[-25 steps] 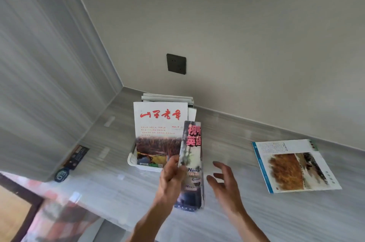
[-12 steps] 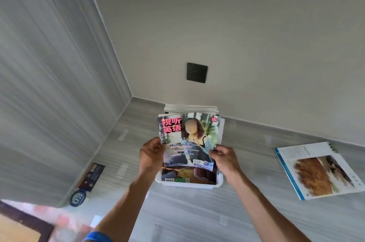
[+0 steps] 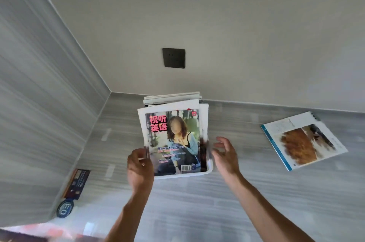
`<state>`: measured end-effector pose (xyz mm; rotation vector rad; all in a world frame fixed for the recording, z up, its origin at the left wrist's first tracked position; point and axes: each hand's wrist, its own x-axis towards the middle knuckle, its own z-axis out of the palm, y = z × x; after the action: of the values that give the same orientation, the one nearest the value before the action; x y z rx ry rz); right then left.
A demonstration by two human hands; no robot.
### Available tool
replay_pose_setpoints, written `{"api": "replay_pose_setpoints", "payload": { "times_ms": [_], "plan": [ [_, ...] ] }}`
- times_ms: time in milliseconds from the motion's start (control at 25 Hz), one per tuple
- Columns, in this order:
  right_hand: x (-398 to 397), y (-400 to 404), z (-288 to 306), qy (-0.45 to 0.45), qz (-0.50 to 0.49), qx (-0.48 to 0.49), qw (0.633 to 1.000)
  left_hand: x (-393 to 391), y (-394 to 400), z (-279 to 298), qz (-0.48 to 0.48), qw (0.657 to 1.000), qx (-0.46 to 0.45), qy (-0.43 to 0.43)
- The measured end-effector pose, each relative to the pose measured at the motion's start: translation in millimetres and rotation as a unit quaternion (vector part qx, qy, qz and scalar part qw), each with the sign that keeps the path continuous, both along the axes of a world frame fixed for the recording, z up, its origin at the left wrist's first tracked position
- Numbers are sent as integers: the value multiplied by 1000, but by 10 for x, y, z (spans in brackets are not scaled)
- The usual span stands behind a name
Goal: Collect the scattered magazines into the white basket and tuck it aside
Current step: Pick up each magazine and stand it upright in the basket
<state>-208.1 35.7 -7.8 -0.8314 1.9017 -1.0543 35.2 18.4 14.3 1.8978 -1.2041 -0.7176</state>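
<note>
The English-learning magazine (image 3: 173, 141) stood frontmost in the white basket (image 3: 209, 169) on the grey counter (image 3: 217, 202), before other upright magazines. The left hand (image 3: 139, 168) pinched its lower left edge; the right hand (image 3: 226, 155) hovered open beside the basket's right rim. Another magazine (image 3: 303, 140) lay flat, well apart at right

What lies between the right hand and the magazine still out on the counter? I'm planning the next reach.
Nothing: in the head view, only bare grey counter separates the open right hand from the loose magazine.
</note>
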Motion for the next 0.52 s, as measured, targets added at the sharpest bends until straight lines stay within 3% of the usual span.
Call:
{"api": "replay_pose_setpoints", "payload": {
  "times_ms": [80, 280, 360, 520],
  "plan": [
    [-298, 267, -78, 57, 38, 37, 997, -441, 226, 4, -101, 995, -10, -22],
    [-1475, 871, -341, 217, 68, 195, 954, -1692, 623, -158, -323, 940, 108, 12],
    [-1886, 894, -419, 286, 131, 225, 922, -1936, 690, -213, -357, 922, 149, 2],
    [-2571, 822, -673, 370, 173, 278, 869, -2306, 870, -305, -335, 930, 154, -8]
  ]
}}
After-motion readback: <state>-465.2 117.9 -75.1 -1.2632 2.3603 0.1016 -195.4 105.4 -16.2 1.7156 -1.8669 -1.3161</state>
